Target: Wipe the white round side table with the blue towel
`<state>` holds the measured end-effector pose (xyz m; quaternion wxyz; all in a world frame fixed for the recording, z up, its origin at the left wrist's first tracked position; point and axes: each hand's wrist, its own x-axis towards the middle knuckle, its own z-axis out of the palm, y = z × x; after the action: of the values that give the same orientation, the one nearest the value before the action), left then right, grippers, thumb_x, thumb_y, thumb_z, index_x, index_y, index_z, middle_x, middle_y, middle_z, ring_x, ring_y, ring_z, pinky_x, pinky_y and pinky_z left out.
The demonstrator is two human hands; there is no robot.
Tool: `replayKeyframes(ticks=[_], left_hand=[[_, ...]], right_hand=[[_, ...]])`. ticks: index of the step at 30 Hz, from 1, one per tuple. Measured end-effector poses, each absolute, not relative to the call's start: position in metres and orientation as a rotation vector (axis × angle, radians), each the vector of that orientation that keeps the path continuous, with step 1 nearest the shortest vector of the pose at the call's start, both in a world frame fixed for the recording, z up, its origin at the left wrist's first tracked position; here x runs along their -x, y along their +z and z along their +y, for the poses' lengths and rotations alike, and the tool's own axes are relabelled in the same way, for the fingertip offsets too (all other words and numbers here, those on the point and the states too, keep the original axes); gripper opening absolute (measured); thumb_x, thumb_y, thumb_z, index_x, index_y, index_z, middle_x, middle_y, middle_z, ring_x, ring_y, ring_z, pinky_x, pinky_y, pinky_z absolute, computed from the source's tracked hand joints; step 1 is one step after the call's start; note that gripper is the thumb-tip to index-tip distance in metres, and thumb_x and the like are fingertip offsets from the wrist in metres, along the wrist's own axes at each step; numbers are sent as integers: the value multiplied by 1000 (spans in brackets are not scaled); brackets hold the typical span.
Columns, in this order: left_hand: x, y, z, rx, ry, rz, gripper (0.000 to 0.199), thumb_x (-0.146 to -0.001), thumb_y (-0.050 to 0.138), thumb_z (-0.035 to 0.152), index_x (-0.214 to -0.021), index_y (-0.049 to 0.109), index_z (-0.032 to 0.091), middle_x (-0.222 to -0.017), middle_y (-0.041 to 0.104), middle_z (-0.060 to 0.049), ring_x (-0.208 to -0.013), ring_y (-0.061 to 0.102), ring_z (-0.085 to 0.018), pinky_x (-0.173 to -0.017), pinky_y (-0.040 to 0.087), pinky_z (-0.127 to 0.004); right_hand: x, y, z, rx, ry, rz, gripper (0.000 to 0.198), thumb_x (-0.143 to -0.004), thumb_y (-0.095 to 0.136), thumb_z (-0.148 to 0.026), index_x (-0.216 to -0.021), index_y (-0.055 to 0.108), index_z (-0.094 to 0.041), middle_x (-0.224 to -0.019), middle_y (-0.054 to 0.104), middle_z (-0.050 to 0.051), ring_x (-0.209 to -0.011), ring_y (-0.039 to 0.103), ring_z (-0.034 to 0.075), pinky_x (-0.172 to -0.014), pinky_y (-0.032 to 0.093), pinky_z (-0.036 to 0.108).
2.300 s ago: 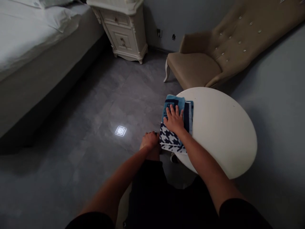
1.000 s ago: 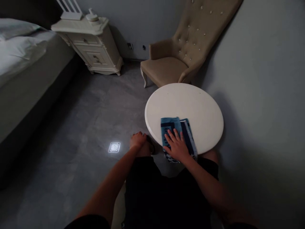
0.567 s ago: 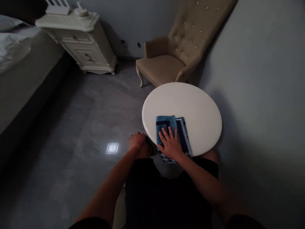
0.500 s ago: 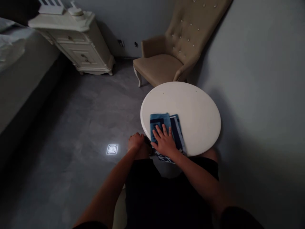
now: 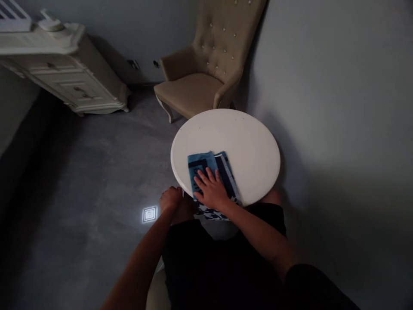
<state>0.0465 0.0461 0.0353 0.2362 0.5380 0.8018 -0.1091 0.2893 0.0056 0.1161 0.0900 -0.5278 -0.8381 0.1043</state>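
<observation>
A folded towel in blue, navy and white lies at the near left part of a round white table. Its navy-and-white patterned end hangs over the near edge. My right hand rests flat on the towel with spread fingers, pressing on its top and gripping nothing. Beside the table's left edge, my left hand sits on my knee. Its fingers bend down out of sight, and whether anything is under them is hidden.
A tan tufted armchair stands behind the table, near the wall. At the far left is a cream cabinet with a small white object on top. A bright square light pattern shows on the grey floor.
The view has swung to the right, so the table, chair and cabinet sit further left in the picture. My right hand stays flat on the towel, and my left hand stays at my knee.
</observation>
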Motion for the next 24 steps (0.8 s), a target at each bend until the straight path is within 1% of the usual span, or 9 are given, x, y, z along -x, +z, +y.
replayKeyframes(ticks=[3, 6, 9, 13, 15, 18, 20, 24], left_hand=[[-52, 36, 44, -1488, -267, 2173, 61, -112, 40, 58, -125, 82, 15, -129, 83, -26, -125, 78, -45, -100, 61, -50], [-55, 38, 42, -1511, -258, 2129, 60, -111, 44, 60, -126, 81, 15, -131, 82, -26, -126, 77, -44, -102, 61, -51], [-57, 42, 39, -1529, -269, 2111, 60, -111, 43, 59, -127, 80, 15, -132, 82, -26, -128, 76, -44, -104, 60, -51], [-55, 45, 37, -1527, -260, 2125, 61, -112, 38, 57, -127, 79, 14, -132, 81, -27, -131, 74, -45, -105, 59, -52], [-52, 45, 36, -1509, -253, 2153, 57, -112, 39, 52, -129, 79, 14, -132, 81, -27, -131, 75, -44, -105, 59, -52], [-47, 44, 37, -1475, -229, 2169, 53, -112, 40, 45, -129, 79, 13, -133, 81, -27, -129, 76, -42, -104, 59, -50], [-44, 42, 37, -1449, -214, 2171, 54, -112, 41, 45, -128, 80, 13, -132, 81, -28, -128, 76, -42, -104, 60, -49], [-42, 36, 40, -1430, -193, 2192, 52, -112, 44, 46, -128, 81, 13, -130, 82, -28, -126, 77, -43, -104, 60, -50]], right_hand=[[-357, 114, -10, 1741, 290, -2411, 71, -116, 49, -61, -178, 47, -28, -190, 30, 6, -177, 18, 43, -142, 12, 74], [-434, 115, -15, 1962, 238, -2338, 71, -116, 46, -57, -177, 48, -21, -190, 29, 10, -177, 18, 45, -141, 13, 75], [-505, 115, -10, 2201, 155, -2210, 71, -116, 42, -53, -179, 46, -20, -190, 30, 11, -177, 19, 44, -141, 16, 74], [-561, 112, 2, 2455, 115, -1974, 74, -116, 36, -51, -182, 38, -17, -191, 23, 15, -177, 17, 47, -136, 27, 79], [-566, 109, 6, 2511, 114, -1929, 76, -116, 33, -52, -183, 35, -15, -192, 19, 17, -177, 15, 49, -134, 28, 80], [-545, 106, 6, 2520, 80, -1990, 77, -116, 31, -53, -182, 34, -13, -192, 18, 18, -177, 12, 51, -135, 21, 83], [-515, 106, 4, 2459, 65, -2093, 77, -116, 32, -54, -182, 36, -15, -192, 19, 17, -177, 12, 50, -136, 18, 83], [-427, 109, 7, 2187, 116, -2327, 76, -116, 36, -53, -181, 39, -15, -192, 20, 15, -177, 12, 50, -137, 14, 83]])
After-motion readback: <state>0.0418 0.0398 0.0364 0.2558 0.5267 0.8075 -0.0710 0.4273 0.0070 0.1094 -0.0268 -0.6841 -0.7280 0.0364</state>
